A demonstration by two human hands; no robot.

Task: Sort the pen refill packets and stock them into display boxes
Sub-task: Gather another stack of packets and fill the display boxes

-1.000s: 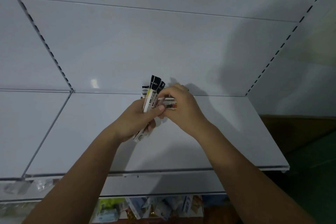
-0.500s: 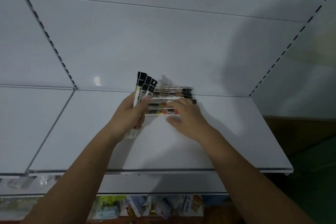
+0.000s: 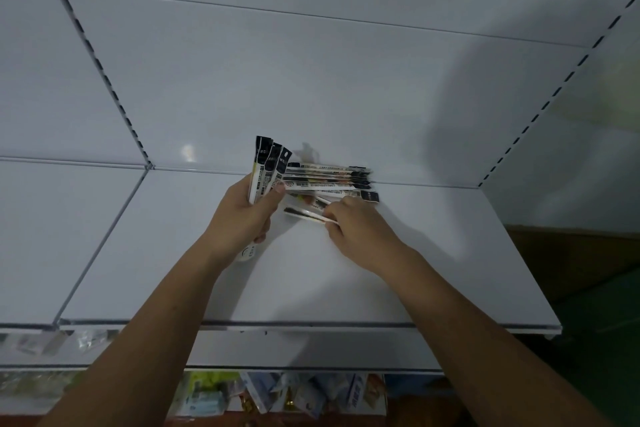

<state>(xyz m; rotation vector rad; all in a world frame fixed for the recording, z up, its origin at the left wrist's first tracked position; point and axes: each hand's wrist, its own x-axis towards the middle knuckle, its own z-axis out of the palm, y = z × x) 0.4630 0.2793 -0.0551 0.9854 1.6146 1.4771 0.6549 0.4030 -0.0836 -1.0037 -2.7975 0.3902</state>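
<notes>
My left hand (image 3: pixel 242 215) grips an upright fan of long white pen refill packets with black tops (image 3: pixel 266 166) above the white shelf (image 3: pixel 173 270). A row of similar packets (image 3: pixel 329 180) lies flat on the shelf against the back panel, black ends to the right. My right hand (image 3: pixel 360 229) pinches one packet (image 3: pixel 304 213) by its right end, just in front of that row. No display box is in view.
The white shelf has a seam to a neighbouring shelf (image 3: pixel 52 218) on the left and a slotted upright (image 3: pixel 554 94) at the right. Below the front edge, a lower shelf holds several packaged goods (image 3: pixel 277 395). Dark floor lies to the right.
The row of packets came into view on the shelf as my right hand left the fan. My right hand now pinches one packet in front of the row. My left hand kept its fan.
</notes>
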